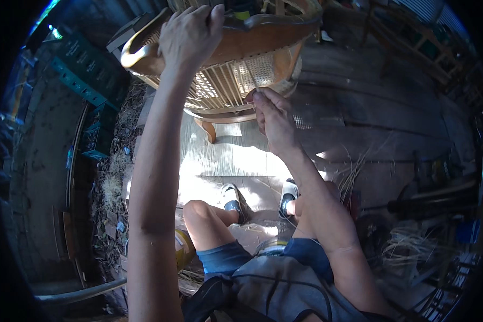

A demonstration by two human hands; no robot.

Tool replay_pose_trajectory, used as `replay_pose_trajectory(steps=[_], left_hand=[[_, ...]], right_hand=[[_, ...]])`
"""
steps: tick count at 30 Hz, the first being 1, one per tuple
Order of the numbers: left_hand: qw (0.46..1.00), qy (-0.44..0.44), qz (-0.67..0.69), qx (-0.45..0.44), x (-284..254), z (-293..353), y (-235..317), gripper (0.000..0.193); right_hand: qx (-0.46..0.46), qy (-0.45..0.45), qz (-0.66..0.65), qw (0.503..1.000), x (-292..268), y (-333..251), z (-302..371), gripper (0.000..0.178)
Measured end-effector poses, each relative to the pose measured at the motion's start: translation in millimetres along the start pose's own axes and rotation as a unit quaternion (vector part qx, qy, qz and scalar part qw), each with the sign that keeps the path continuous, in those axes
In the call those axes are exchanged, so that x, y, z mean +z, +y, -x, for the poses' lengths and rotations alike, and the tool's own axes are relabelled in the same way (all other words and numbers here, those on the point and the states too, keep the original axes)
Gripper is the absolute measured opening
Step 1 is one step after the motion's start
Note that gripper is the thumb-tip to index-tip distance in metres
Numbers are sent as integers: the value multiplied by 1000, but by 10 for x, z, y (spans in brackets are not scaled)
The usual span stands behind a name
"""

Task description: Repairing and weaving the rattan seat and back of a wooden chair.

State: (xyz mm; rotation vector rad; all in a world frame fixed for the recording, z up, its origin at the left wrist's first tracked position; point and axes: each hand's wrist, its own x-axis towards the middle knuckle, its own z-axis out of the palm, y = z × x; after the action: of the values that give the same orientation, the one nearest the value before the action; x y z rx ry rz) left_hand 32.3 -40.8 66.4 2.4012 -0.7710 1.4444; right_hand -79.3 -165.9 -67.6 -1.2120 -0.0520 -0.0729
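The floor (354, 110) is of wooden planks, dark toward the right, pale and grainy where sunlight falls. On it stand a wooden chair (263, 36) with woven cane and two shoes (240, 199); loose pale strands (408, 248) lie heaped at right, dry litter (110, 188) at left.

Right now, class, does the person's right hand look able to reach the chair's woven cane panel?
Probably yes: the right hand is raised close to the woven cane panel, with no visible barrier between them, though its fingers are occupied gripping a slim tool.
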Motion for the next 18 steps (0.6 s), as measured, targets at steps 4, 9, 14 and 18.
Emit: replay_pose_trajectory(steps=[4,9,14,18], left_hand=[[999,1,12,-44,255,-237,-205,33],[996,22,85,-28,412,-425,-268,33],[958,226,172,-39,1083,-35,-647,25],[808,-56,448,-379,1186,611,-220,32]], right_hand=[[-112,32,107,987,-11,97,-416,24],[-101,27,27,994,-215,473,-896,23],[-80,7,-69,994,-227,519,-1290,19],[-8,-35,-179,983,-205,554,-1299,17]])
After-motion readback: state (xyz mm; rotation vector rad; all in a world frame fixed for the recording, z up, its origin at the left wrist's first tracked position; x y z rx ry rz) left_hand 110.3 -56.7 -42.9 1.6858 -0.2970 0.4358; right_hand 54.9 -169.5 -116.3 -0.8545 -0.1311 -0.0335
